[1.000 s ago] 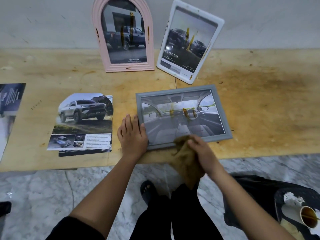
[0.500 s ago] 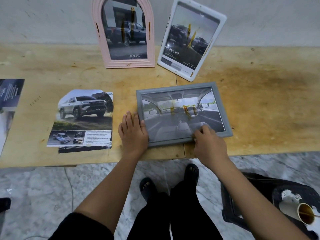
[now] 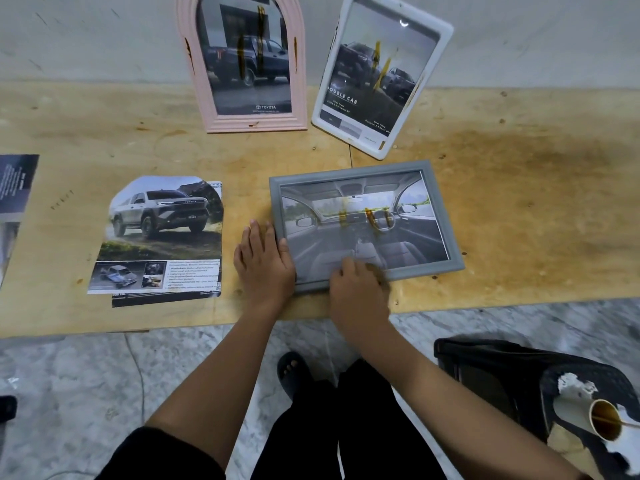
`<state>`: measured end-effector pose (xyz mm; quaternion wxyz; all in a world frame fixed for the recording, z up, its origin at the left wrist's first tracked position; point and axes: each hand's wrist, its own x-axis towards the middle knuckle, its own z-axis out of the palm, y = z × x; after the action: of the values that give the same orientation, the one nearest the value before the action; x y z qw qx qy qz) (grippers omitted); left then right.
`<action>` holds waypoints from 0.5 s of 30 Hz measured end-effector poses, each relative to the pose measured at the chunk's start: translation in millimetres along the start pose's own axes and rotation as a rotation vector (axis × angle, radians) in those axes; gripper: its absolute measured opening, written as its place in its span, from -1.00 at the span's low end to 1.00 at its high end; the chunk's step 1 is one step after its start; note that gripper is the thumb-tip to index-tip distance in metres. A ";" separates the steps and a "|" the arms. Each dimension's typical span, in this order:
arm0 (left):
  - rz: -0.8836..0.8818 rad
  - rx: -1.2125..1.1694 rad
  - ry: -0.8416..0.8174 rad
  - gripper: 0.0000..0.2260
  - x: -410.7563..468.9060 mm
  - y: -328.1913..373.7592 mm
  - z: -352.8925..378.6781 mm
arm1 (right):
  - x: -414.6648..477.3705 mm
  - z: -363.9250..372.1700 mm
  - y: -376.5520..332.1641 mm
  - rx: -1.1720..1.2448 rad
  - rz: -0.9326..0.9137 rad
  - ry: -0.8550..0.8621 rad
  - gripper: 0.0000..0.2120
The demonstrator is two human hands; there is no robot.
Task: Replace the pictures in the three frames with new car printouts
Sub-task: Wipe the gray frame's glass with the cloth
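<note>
**right grip slid left along the grey frame's lower edge**

half a second earlier the right grip point(image 3: 358, 292) sat further right on the glass. it had since moved left, nearer the left grip point(image 3: 265, 261), which had stayed at the frame's lower left corner. the brown cloth seen a second before was no longer plainly visible.

the right grip's fingers were curled down onto the glass. whether they pinched anything beneath could not be told, and only a brownish sliver showed at its right side. the left grip lay flat, fingers straight and pressed together, thumb over the rim.

the grey frame point(image 3: 346, 176) lay flat on the stained plywood counter point(image 3: 519, 202), its glass streaked amber over a cab-interior picture. the pink arched frame point(image 3: 256, 122) and the white rounded frame point(image 3: 444, 32) leaned against the wall behind, tops cut off. a truck printout point(image 3: 162, 233), its top corners trimmed, lay left of the grips on a darker sheet. a brochure point(image 3: 14, 181) was cut by the left edge.
</note>
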<state>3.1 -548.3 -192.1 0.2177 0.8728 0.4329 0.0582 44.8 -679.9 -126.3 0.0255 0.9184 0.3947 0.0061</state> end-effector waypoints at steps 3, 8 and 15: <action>0.008 0.016 -0.028 -0.48 1.1 -0.1 0.1 | 0.8 15.2 -7.7 0.124 -0.059 -0.018 -0.74; 0.020 0.007 -0.025 -0.48 2.0 -0.5 -0.2 | -1.2 13.6 23.9 0.507 -0.152 -0.164 -0.88; 0.014 0.021 0.008 -0.47 1.8 -0.7 0.5 | 2.2 -29.5 113.5 1.554 0.399 -0.221 -0.86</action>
<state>3.8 -546.6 -192.9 0.2063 0.8778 0.4284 0.0586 127.7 -755.0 -91.0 -0.5827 0.7221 0.1103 -0.3563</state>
